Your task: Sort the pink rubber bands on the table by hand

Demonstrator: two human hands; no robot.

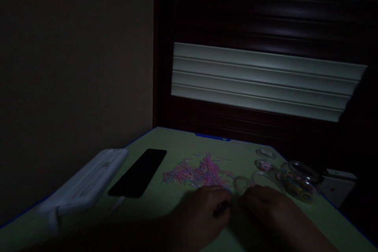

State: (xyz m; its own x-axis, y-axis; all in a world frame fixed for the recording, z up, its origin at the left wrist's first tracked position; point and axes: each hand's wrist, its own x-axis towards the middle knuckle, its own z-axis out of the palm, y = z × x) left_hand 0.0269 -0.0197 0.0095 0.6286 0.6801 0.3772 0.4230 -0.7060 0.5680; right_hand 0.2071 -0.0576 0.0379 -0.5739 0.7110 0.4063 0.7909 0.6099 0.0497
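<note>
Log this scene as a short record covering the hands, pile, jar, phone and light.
Left hand: fingers curled, near the pile; grip unclear
Right hand: lowered, between pile and jar; grip unclear
Pile: thin, mostly pink strands on the table
Jar: clear, multicoloured bands inside
Phone: black, left of the pile
Light: very dim

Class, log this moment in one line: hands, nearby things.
left hand: near pile, hold unclear; right hand: right of pile, hold unclear; pile: mostly pink, on table; phone: left of pile; jar: right of pile
</note>
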